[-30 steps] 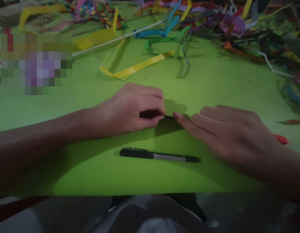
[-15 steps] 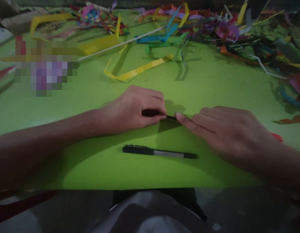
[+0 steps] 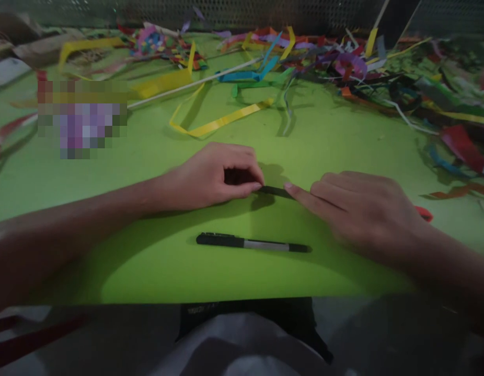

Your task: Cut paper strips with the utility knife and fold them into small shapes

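Observation:
A thin black strip (image 3: 274,190) stretches between my two hands, low over the green tabletop. One end is pinched between the thumb and fingertips of my left hand (image 3: 218,175), whose curled fingers leave a dark gap behind the pinch. My right hand (image 3: 371,209) grips the other end, with a digit lying along it and the remaining fingers folded. How the strip runs beneath the right hand is hidden. Nearer my body, a capped pen (image 3: 253,243) with black ends and a greyish barrel lies flat, touched by neither hand.
Loose coloured strips (image 3: 352,68) are heaped along the back and right. A bent yellow strip (image 3: 226,119) lies beyond my hands, near a pale stick (image 3: 195,83). Something pixelated (image 3: 83,120) sits at left. The table's front edge (image 3: 148,303) runs close to my lap.
More of the black strip shows between my hands, as the left fingertips have shifted slightly left. The whole view has tilted up a little. The pen lies as before.

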`<state>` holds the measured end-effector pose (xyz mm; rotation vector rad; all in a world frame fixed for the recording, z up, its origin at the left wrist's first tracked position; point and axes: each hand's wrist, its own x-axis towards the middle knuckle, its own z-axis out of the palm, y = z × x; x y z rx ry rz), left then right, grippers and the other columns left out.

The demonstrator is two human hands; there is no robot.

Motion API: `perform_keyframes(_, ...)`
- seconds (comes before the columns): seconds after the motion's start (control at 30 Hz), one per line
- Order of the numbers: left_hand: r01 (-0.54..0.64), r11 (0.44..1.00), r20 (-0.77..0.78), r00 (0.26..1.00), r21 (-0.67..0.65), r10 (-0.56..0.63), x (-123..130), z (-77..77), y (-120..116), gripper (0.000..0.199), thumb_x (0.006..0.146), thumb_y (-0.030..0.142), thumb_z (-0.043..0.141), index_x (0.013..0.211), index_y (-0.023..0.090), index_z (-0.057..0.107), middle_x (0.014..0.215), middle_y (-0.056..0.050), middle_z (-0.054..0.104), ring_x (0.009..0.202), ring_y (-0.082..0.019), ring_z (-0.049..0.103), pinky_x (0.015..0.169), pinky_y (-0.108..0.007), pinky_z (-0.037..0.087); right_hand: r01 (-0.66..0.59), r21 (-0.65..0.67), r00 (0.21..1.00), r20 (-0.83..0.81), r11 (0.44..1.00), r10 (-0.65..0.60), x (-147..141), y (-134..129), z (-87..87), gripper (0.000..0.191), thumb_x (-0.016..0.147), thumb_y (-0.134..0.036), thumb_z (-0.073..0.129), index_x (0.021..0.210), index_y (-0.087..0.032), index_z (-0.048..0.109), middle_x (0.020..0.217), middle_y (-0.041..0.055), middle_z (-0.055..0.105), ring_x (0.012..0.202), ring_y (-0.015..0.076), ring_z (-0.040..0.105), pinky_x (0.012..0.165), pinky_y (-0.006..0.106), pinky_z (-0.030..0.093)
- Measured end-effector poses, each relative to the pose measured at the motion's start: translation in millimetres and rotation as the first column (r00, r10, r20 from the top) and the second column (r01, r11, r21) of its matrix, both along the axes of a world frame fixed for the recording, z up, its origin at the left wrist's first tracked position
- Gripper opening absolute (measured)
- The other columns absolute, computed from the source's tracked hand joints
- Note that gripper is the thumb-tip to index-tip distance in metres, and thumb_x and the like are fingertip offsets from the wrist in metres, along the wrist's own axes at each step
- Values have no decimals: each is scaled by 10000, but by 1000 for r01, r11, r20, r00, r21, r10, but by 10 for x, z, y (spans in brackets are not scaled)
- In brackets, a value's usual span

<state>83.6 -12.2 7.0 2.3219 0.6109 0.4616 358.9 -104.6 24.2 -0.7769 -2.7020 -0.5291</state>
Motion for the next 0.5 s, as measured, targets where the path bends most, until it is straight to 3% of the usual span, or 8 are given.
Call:
perform_keyframes(0.3, -26, 1000, 15, 1000, -17, 26, -5, 6, 1, 141, 1010, 251, 665, 965, 197, 786, 957, -56, 789, 866, -177, 715, 794, -286, 538, 109, 29, 993, -40, 994, -108, 32, -31, -9, 367, 1194, -154, 454, 1121, -129, 813, 693, -15, 547, 634, 169, 493, 587, 349, 348)
perform_keyframes(0.5, -88, 995, 70, 993, -45, 91, -21, -40, 16, 109, 997, 227, 672, 1014, 202, 777, 977, -57, 789, 833, -169, 710, 759, -287, 563, 96, 44, 995, -42, 994, -94, 79, 3, -14, 358, 1159, -73, 455, 1219, -101, 807, 721, 4, 581, 667, 192, 459, 577, 369, 312)
